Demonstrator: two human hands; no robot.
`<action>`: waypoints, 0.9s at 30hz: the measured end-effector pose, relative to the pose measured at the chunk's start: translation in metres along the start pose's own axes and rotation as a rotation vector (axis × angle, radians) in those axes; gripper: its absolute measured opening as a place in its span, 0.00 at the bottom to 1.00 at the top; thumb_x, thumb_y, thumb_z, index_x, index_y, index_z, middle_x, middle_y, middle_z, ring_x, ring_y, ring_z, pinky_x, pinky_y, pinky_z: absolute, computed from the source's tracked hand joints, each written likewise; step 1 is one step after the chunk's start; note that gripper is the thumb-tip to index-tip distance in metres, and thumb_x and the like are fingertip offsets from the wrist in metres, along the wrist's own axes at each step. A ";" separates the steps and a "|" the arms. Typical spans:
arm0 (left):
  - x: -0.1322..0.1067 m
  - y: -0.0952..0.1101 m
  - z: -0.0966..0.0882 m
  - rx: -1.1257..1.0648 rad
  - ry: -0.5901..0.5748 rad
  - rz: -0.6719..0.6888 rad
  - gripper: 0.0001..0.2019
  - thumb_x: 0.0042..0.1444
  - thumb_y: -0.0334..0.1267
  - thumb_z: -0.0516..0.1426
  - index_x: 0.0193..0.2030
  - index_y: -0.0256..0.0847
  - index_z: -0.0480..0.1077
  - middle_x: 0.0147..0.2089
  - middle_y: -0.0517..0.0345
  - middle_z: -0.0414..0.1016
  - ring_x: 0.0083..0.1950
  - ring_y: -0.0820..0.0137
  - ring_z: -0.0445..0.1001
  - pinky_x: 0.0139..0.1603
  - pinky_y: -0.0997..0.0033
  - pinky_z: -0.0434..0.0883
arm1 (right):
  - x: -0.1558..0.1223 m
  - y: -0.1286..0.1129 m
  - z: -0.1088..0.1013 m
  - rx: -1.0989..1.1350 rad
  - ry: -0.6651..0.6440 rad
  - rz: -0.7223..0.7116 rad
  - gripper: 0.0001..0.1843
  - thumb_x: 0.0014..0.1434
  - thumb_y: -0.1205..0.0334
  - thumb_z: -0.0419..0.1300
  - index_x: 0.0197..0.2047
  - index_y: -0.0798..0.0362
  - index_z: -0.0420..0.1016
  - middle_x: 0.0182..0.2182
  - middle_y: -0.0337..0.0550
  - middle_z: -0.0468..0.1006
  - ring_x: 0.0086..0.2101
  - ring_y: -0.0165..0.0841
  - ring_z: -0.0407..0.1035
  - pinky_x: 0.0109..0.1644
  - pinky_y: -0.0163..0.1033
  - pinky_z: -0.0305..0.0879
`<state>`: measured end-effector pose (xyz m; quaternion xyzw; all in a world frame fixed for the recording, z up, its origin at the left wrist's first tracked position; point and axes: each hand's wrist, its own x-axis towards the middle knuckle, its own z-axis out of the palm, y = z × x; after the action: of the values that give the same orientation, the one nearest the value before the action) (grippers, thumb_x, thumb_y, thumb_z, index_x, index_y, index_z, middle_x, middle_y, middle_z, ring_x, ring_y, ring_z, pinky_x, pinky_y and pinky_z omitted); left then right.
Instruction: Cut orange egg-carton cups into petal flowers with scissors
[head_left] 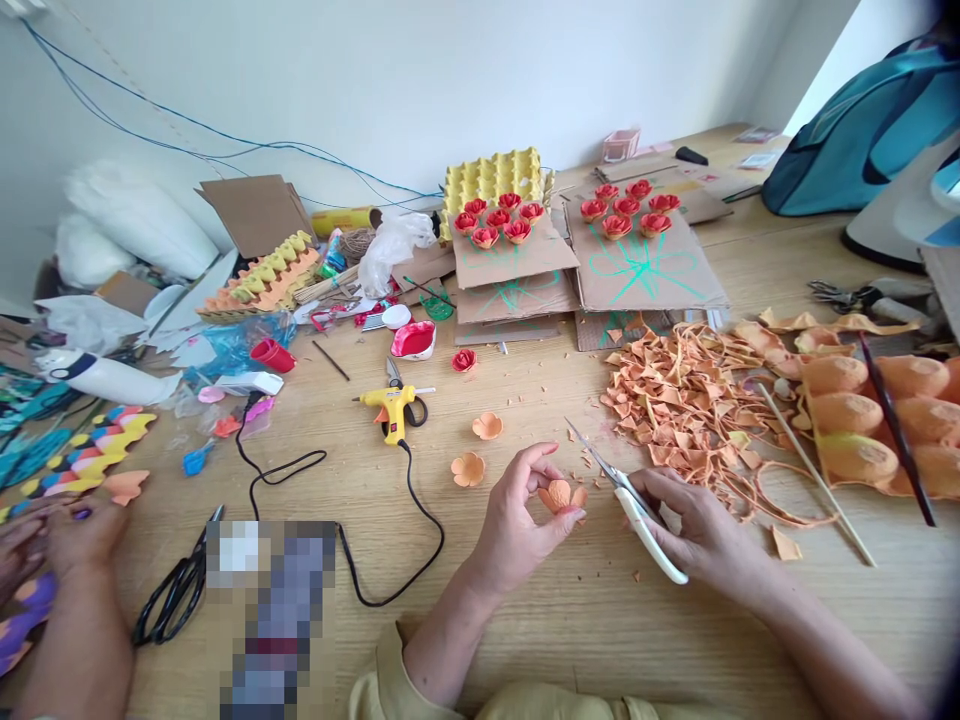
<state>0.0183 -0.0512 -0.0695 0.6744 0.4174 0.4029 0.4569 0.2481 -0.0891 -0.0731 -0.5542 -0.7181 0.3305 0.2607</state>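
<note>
My left hand (pixel 521 520) pinches a small orange egg-carton flower (pixel 561 495) between thumb and fingertips, just above the wooden table (pixel 525 620). My right hand (pixel 701 535) grips white-handled scissors (pixel 626 495), blades pointing up-left and nearly closed, their tips just right of the flower. Two more cut orange flowers (pixel 478 448) lie on the table beyond my left hand. A heap of orange carton scraps (pixel 679 400) lies beyond my right hand.
A yellow glue gun (pixel 391 405) with a black cord lies centre-left. Cardboard sheets with red flowers (pixel 628 210) and a yellow egg tray (pixel 491 175) stand at the back. An orange egg carton (pixel 862 415) with sticks is right. Another person's hands (pixel 52 540) and black scissors (pixel 172 590) are left.
</note>
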 end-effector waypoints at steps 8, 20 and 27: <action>-0.002 -0.004 0.000 0.130 0.003 0.050 0.31 0.53 0.28 0.64 0.62 0.46 0.61 0.37 0.62 0.73 0.40 0.71 0.73 0.52 0.65 0.71 | -0.001 -0.003 -0.002 0.099 -0.025 0.045 0.12 0.67 0.53 0.55 0.40 0.51 0.74 0.28 0.37 0.71 0.30 0.33 0.64 0.35 0.37 0.62; 0.002 0.006 0.001 0.268 0.013 0.426 0.08 0.54 0.27 0.63 0.33 0.43 0.70 0.44 0.53 0.76 0.55 0.60 0.71 0.56 0.53 0.70 | 0.006 -0.002 0.014 0.672 0.003 0.162 0.16 0.59 0.47 0.65 0.42 0.50 0.71 0.34 0.41 0.77 0.36 0.37 0.72 0.41 0.40 0.69; -0.006 -0.001 0.007 0.177 -0.148 0.354 0.08 0.57 0.25 0.60 0.36 0.43 0.69 0.59 0.48 0.69 0.56 0.64 0.74 0.53 0.62 0.74 | -0.001 -0.007 0.016 0.680 0.037 0.126 0.18 0.61 0.48 0.64 0.47 0.49 0.69 0.38 0.43 0.79 0.37 0.37 0.73 0.43 0.42 0.70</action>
<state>0.0225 -0.0583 -0.0726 0.8024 0.2914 0.3881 0.3472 0.2317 -0.0939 -0.0778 -0.4849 -0.5264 0.5562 0.4224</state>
